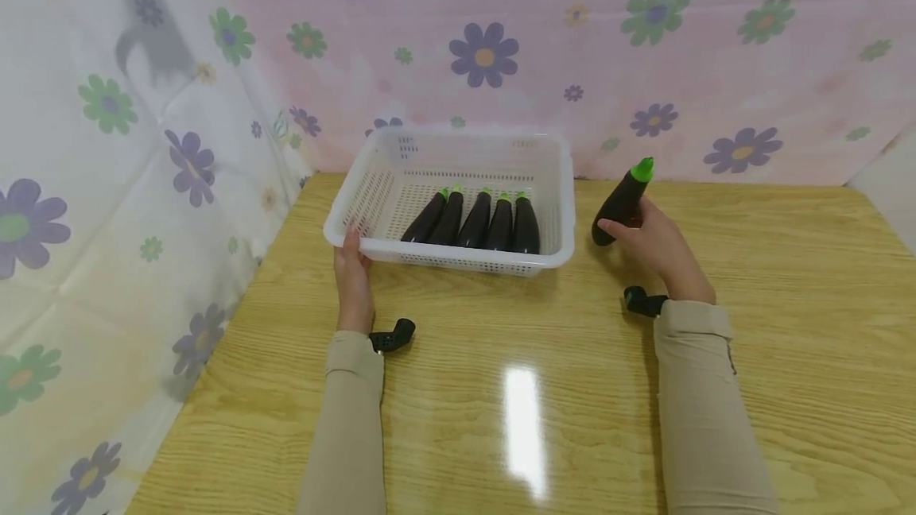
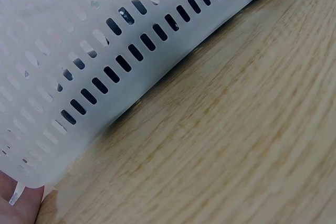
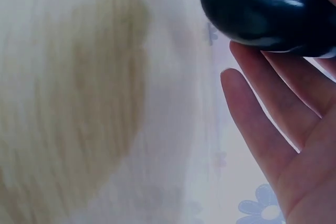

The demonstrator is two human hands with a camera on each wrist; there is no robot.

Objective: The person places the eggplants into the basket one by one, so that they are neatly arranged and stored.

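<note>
My left hand (image 1: 354, 284) grips the near left corner of a white plastic basket (image 1: 458, 251), its thumb over the rim. Inside the basket several dark eggplants (image 1: 475, 221) lie side by side, green stem ends pointing away. The left wrist view shows the slotted basket wall (image 2: 163, 56) and part of the hand (image 2: 18, 208) at its corner. To the right of the basket, my right hand (image 1: 665, 253) holds another eggplant (image 1: 619, 202), tilted with its green stem up. In the right wrist view, fingers lie under the eggplant's rounded end (image 3: 262, 14), the lower finger standing apart from it.
The basket stands at the back of a wooden table (image 1: 458, 388), close to a flowered pink cloth (image 1: 544, 125). Another flowered cloth (image 1: 143, 205) hangs along the left side. Small black devices (image 1: 393, 336) are on both wrists.
</note>
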